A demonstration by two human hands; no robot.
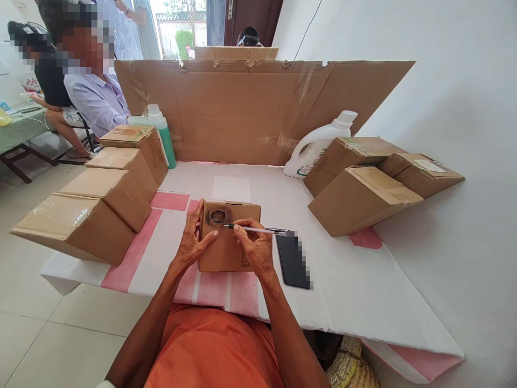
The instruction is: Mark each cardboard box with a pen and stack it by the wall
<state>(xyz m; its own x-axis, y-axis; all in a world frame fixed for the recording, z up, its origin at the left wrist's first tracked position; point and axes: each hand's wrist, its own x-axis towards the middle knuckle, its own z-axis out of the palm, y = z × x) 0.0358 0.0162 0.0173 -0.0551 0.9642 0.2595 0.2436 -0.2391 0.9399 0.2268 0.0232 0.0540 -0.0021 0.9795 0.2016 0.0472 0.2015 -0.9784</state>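
Note:
A small brown cardboard box [224, 256] lies on the table right in front of me. A dark scribbled ring [218, 216], with dense black strokes around it, marks the upper left of its top face. My left hand [191, 242] grips the box's left side, its thumb resting on the top face. Between the fingers of my right hand [258, 250] is a slim pen [258, 230] with a clear barrel. The pen points left, its dark tip at or just above the box beside the ring; contact is too small to tell.
A black phone-like slab [291, 264] lies to the right. Cardboard boxes [105, 207] line the left edge, and more boxes [363, 199] stand right. Behind are a green bottle [165, 137], a white jug [319, 140] and a cardboard screen [242, 108]. People sit beyond, at the left.

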